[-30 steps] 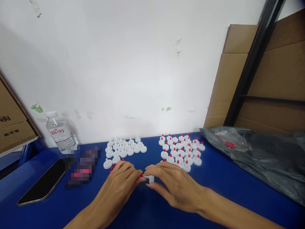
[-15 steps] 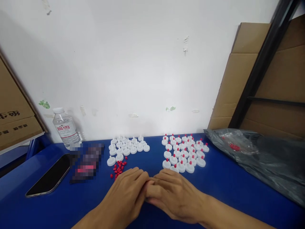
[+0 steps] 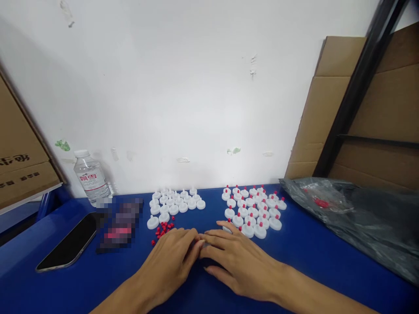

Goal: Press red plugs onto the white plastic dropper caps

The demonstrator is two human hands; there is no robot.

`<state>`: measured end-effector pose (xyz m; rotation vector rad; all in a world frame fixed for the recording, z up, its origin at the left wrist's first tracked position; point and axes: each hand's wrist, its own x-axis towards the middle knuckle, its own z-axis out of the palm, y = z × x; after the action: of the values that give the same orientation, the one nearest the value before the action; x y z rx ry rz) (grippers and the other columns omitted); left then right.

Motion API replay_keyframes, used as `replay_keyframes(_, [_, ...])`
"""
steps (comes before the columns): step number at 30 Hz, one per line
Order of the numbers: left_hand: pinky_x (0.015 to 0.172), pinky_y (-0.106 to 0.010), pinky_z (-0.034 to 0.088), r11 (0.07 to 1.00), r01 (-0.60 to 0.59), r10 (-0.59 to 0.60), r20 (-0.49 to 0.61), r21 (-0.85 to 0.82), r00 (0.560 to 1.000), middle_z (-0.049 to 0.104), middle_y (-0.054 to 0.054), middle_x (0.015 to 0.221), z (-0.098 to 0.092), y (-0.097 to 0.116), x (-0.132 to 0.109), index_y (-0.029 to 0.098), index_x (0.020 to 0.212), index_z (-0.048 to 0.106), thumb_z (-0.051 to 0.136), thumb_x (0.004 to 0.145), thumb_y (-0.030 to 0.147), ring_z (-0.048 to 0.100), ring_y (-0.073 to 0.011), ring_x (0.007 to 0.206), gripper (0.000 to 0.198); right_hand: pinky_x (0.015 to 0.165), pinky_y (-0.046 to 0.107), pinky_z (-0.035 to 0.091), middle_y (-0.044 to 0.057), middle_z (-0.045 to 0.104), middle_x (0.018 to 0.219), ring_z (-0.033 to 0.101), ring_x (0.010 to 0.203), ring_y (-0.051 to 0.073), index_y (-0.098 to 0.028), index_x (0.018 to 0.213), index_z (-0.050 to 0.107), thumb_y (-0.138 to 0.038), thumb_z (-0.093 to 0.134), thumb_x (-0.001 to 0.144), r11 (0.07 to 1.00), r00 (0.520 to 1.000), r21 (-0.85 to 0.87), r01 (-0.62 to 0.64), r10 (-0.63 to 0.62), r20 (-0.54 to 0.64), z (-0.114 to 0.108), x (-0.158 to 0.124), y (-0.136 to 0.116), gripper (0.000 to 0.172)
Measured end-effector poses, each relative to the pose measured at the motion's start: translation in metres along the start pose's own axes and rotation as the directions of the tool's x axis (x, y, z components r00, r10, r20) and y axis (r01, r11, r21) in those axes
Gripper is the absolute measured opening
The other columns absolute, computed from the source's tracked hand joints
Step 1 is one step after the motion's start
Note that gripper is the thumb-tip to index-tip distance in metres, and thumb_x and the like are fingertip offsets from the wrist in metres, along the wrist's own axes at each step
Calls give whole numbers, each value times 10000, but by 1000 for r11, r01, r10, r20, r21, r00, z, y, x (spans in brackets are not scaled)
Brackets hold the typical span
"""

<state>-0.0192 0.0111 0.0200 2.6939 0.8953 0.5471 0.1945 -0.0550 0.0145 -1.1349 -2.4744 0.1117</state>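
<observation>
The curled left hand [image 3: 168,255] met the half-open right hand [image 3: 240,261], any grip hidden; beyond them, red caps [image 3: 164,225] and white lids [image 3: 252,212] lay on a blue table [image 3: 314,257]. Farther left, a bottle [image 3: 92,179] bore red Chinese characters.

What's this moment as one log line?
left hand, right hand: fingers close together, grip unclear | loose red caps: beyond left hand | red-capped white lids: beyond right hand
</observation>
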Motion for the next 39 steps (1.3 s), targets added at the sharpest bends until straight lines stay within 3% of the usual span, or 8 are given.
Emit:
replay_keyframes(4, [675, -298, 407, 990, 90, -88, 23, -112, 996, 646, 8, 804, -8, 0, 4, 228, 889, 551, 272, 1096, 335, 617, -180, 733, 364, 1270, 473, 117, 92, 551, 1501, 387, 1476, 224, -258, 1374, 543, -310, 498, 1063, 996, 998, -70, -58, 60, 36, 3, -2, 1, 319])
replay_keyframes(10, [663, -304, 384, 993, 115, -115, -5, -9, 993, 672, -1, 817, -7, -6, 4, 231, 914, 590, 333, 1049, 258, 633, -194, 727, 292, 1229, 546, 215, 149, 429, 1576, 349, 1485, 296, -264, 1435, 499, -359, 537, 1046, 980, 996, -181, -86, 77, -52, -2, -2, -2, 402])
replay_keyframes(14, [664, -306, 383, 992, 125, -125, -25, 25, 992, 682, -5, 813, -6, -10, 4, 232, 898, 592, 353, 1036, 250, 642, -200, 729, 277, 1071, 472, 409, 110, 612, 1301, 558, 1219, 273, -233, 1272, 600, -292, 558, 1025, 986, 982, -160, -39, 9, -187, -4, 0, -10, 257])
replay_keyframes(18, [659, -302, 380, 989, 134, -132, -31, 56, 991, 681, -7, 793, -5, -11, 4, 231, 882, 583, 361, 1025, 238, 640, -201, 718, 264, 912, 392, 477, 38, 686, 1029, 630, 934, 210, -230, 1105, 648, -324, 525, 1041, 987, 993, -140, 82, -93, -73, 4, 1, -19, 167])
replay_keyframes(23, [651, -298, 375, 988, 128, -126, -27, 82, 992, 672, -10, 778, -4, -10, 4, 228, 876, 586, 358, 1027, 237, 634, -195, 700, 274, 1095, 521, 394, 118, 661, 1305, 603, 1209, 296, -230, 1307, 593, -388, 468, 1070, 959, 978, -227, -172, 137, -160, 18, -2, -16, 311])
replay_keyframes(26, [638, -298, 370, 987, 131, -129, -21, 89, 991, 668, -10, 769, -5, -9, 4, 226, 866, 588, 360, 1029, 242, 627, -192, 687, 281, 1170, 571, 307, 156, 568, 1455, 524, 1339, 327, -221, 1367, 564, -398, 425, 1085, 930, 966, -301, -212, 153, -206, 20, -2, -12, 361])
replay_keyframes(33, [661, -315, 400, 985, 128, -126, -25, 115, 992, 675, -19, 795, -2, -10, 2, 216, 877, 600, 359, 1030, 228, 634, -199, 720, 285, 1201, 548, 290, 61, 699, 1125, 636, 1122, 246, -225, 1169, 636, -362, 489, 1059, 960, 984, -233, -154, 127, -128, 11, 2, -18, 229])
replay_keyframes(39, [829, -400, 439, 964, 102, -73, -123, 246, 990, 694, -66, 895, -7, -24, 8, 193, 922, 670, 451, 981, 169, 603, -266, 909, 229, 1222, 568, 250, 63, 692, 1129, 602, 1186, 250, -226, 1132, 653, -327, 495, 1061, 961, 984, -244, -128, 92, -153, 11, 3, -11, 201])
